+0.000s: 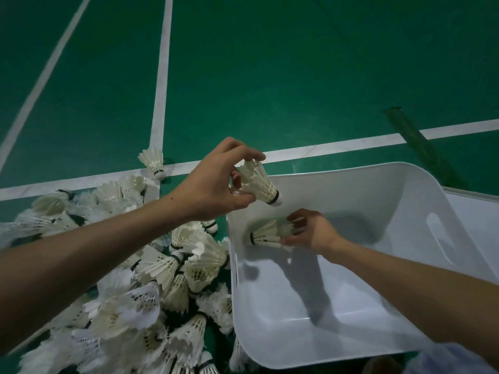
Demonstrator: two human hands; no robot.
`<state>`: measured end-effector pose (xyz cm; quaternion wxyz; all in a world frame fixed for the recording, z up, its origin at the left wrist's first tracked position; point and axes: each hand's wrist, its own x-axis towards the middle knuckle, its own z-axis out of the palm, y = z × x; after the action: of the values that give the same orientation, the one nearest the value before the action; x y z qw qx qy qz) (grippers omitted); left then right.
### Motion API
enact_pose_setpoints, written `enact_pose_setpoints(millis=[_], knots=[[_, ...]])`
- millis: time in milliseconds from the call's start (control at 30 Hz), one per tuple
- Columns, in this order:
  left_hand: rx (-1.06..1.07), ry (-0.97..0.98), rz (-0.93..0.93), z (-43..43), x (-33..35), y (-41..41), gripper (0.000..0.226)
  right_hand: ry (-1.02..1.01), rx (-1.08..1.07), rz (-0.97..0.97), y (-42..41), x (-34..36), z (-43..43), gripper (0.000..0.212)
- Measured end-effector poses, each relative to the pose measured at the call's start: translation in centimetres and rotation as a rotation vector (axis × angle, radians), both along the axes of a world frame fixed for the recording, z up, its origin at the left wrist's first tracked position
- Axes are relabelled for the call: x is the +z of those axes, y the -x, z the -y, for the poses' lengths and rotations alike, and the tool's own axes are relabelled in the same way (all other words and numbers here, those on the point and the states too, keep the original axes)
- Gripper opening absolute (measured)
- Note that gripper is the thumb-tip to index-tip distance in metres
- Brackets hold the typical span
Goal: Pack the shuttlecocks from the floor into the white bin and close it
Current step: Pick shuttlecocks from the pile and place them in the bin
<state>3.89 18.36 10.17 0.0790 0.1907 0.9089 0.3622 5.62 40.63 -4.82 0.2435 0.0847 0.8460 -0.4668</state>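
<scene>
A: White plastic bin (378,190) on green court floor (270,76), top open, just right of a heap of shuttlecocks (151,279). Left hand (213,184)?

B: Raised over the bin's far-left corner. Thumb and fingertips pinching the first shuttlecock (259,184) by its feathers, cork tilted down toward the bin.

A: Right hand (313,233)?

B: Down inside the bin. Thumb and fingertips closed on the feather end of a second shuttlecock (266,234), on its side, low against the left wall, cork pointing at that wall.

A: Elsewhere?

B: Lone shuttlecock (154,161) beyond the heap, on a white court line (162,76). Flat white panel (475,220) just beside the bin's right wall.
</scene>
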Motion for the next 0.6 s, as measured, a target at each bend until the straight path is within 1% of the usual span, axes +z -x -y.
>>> enact_pose_setpoints(millis=[100,200,267,367,500,600], knots=[[0.002,-0.009,-0.001,-0.2,0.0,0.1,0.06,0.096,-0.042,0.01,0.3,-0.1,0.1,0.049],[-0.007,0.001,-0.01,-0.5,0.0,0.2,0.068,0.175,-0.034,0.027,0.3,-0.1,-0.1,0.059],[-0.017,0.03,-0.036,-0.6,0.0,0.1,0.068,0.174,0.019,0.002,0.2,-0.3,-0.6,0.067],[-0.048,0.067,-0.081,-0.6,0.1,-0.1,0.059,0.124,0.113,-0.025,0.0,-0.2,-1.1,0.077],[-0.137,0.114,-0.122,-0.9,0.1,-0.8,0.056,0.139,0.053,-0.052,-0.1,1.0,-1.8,0.073],[-0.201,0.128,-0.087,-1.8,0.6,-1.5,0.059,0.272,-0.014,-0.042,-0.1,2.9,-2.7,0.062]])
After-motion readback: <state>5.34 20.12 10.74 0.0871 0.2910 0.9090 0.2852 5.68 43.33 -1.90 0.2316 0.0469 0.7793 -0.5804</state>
